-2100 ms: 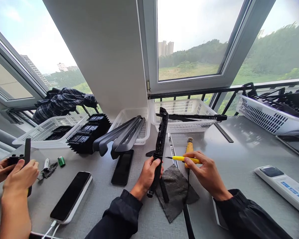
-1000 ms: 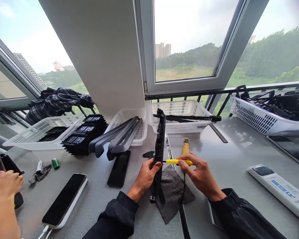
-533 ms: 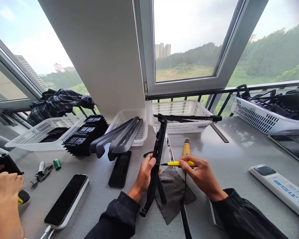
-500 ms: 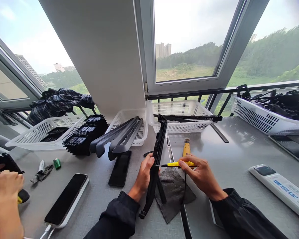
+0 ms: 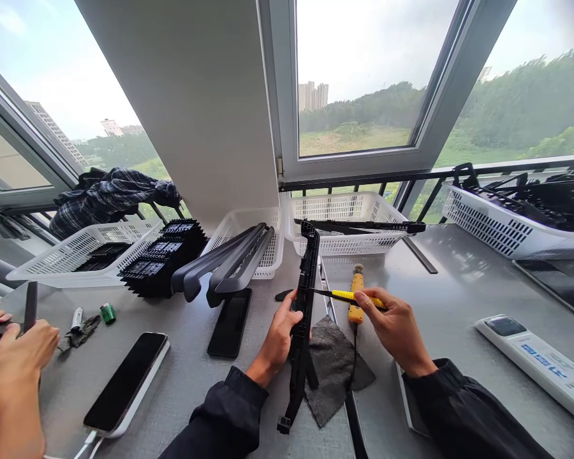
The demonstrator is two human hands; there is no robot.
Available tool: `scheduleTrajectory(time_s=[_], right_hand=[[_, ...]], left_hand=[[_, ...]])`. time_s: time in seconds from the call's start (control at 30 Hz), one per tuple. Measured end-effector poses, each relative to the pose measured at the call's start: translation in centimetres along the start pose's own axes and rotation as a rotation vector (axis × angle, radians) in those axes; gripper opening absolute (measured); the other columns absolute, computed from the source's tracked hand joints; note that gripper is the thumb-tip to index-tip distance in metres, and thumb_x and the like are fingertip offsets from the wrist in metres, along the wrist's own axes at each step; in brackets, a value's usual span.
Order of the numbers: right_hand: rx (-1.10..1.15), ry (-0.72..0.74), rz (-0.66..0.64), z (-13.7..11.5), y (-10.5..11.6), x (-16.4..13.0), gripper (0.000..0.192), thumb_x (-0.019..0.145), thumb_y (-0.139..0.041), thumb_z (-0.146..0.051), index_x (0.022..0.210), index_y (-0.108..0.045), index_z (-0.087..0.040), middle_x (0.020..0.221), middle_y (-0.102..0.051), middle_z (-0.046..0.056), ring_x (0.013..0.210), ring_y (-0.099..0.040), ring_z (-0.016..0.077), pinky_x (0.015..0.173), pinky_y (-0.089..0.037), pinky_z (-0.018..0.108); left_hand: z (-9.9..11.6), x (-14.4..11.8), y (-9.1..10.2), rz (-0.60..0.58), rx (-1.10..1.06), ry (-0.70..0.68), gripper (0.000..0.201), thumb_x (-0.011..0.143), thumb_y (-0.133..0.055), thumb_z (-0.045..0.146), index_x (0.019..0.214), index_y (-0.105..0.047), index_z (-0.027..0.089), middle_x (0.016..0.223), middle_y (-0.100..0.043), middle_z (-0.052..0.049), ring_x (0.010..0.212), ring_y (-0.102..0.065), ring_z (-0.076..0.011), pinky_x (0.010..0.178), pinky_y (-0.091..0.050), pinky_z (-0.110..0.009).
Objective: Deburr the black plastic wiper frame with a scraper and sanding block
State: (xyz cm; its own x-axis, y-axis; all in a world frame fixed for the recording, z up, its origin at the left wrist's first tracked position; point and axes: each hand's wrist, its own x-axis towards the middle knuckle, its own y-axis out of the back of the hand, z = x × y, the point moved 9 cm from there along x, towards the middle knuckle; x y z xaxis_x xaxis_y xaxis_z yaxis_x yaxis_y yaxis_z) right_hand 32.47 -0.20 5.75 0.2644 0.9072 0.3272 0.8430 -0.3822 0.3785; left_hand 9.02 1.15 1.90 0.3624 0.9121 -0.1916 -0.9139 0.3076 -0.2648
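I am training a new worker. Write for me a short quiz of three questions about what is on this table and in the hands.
1. True or false: the left hand grips the long black plastic part.
2. What colour is the tool in the right hand?
3. What lies under the part's lower end? A) grey cloth B) phone C) white basket

Key: 1 true; 2 yellow; 3 A.

Bright daylight poured through the windows, glaring on the tabletop's far edge; frame edges bowed.
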Motion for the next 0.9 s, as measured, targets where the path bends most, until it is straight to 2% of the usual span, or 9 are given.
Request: scheduleTrajectory(time_s=[0.07, 0.17, 0.27, 0.37, 0.5, 0.67, 0.8, 0.9], right_hand=[[0.006, 0.004, -0.019, -0.1, -0.2, -0.1, 0.05, 0.095, -0.065, -0.067, 0.086, -0.081, -0.021, 0.079, -0.076, 0.005, 0.069, -0.066, 0.0216, 0.065, -0.049, 0.03], [0.006, 0.007, -0.066, -0.3, -0.8, -0.2, 0.051, 0.095, -0.065, -0.067, 0.082, -0.08, -0.021, 0.077, -0.076, 0.004, 0.066, -0.065, 0.0208, 0.062, -0.049, 0.029], [0.009, 0.003, -0.111, -0.5, -1.2, -0.3, 0.05, 0.095, -0.065, -0.067, 0.079, -0.079, -0.021, 0.07, -0.072, 0.003, 0.062, -0.064, 0.0201, 0.059, -0.048, 0.029], [0.028, 0.011, -0.111, -0.9, -1.3, -0.4, 0.049, 0.094, -0.065, -0.066, 0.079, -0.079, -0.021, 0.069, -0.072, 0.003, 0.061, -0.065, 0.0201, 0.059, -0.049, 0.029], [0.05, 0.022, -0.088, -1.4, -1.1, -0.6, 0.048, 0.095, -0.066, -0.065, 0.08, -0.08, -0.022, 0.07, -0.073, 0.002, 0.06, -0.065, 0.0197, 0.058, -0.049, 0.028], [0.071, 0.048, -0.069, -1.7, -0.8, -0.8, 0.044, 0.096, -0.067, -0.061, 0.081, -0.08, -0.022, 0.074, -0.075, 0.003, 0.062, -0.066, 0.0198, 0.059, -0.05, 0.028], [0.061, 0.08, -0.057, -1.8, -0.7, -0.9, 0.042, 0.097, -0.066, -0.059, 0.081, -0.08, -0.023, 0.078, -0.077, 0.004, 0.066, -0.068, 0.0205, 0.061, -0.051, 0.029], [0.046, 0.094, -0.061, -2.0, -0.7, -0.9, 0.04, 0.098, -0.066, -0.057, 0.082, -0.08, -0.023, 0.078, -0.077, 0.004, 0.066, -0.068, 0.0206, 0.061, -0.05, 0.029]], left_hand=[[0.1, 0.0, -0.1, -0.019, -0.006, -0.004, 0.073, 0.088, -0.068, 0.055, 0.148, -0.05, 0.017, 0.068, -0.065, 0.003, 0.058, -0.059, -0.0155, 0.056, -0.045, -0.025], [-0.3, 0.4, 0.0, -0.039, -0.035, 0.016, 0.059, 0.086, -0.071, 0.06, 0.124, -0.06, 0.018, 0.067, -0.064, 0.002, 0.057, -0.059, -0.0146, 0.054, -0.045, -0.024], [-1.1, 0.9, 0.3, -0.053, -0.043, 0.062, 0.053, 0.08, -0.077, 0.062, 0.107, -0.061, 0.019, 0.063, -0.062, 0.003, 0.052, -0.058, -0.0137, 0.05, -0.042, -0.023], [-1.3, 1.2, 0.3, -0.063, -0.039, 0.073, 0.053, 0.075, -0.084, 0.057, 0.104, -0.063, 0.019, 0.063, -0.06, 0.005, 0.049, -0.055, -0.0115, 0.049, -0.04, -0.022], [-0.3, 1.3, 0.1, -0.045, -0.093, 0.007, 0.05, 0.073, -0.087, 0.05, 0.105, -0.064, 0.018, 0.067, -0.059, 0.006, 0.052, -0.047, -0.0081, 0.052, -0.039, -0.021], [1.0, 0.7, 0.4, 0.002, -0.112, -0.055, 0.042, 0.072, -0.082, 0.041, 0.104, -0.068, 0.018, 0.076, -0.061, 0.003, 0.06, -0.049, -0.0104, 0.057, -0.041, -0.022], [1.1, 0.5, 0.4, -0.001, -0.121, -0.067, 0.027, 0.073, -0.075, 0.036, 0.092, -0.066, 0.019, 0.076, -0.059, 0.003, 0.062, -0.048, -0.0114, 0.059, -0.042, -0.023], [1.3, 0.6, 0.5, 0.005, -0.099, -0.115, 0.029, 0.072, -0.076, 0.035, 0.094, -0.068, 0.018, 0.078, -0.059, 0.002, 0.067, -0.049, -0.0127, 0.061, -0.041, -0.024]])
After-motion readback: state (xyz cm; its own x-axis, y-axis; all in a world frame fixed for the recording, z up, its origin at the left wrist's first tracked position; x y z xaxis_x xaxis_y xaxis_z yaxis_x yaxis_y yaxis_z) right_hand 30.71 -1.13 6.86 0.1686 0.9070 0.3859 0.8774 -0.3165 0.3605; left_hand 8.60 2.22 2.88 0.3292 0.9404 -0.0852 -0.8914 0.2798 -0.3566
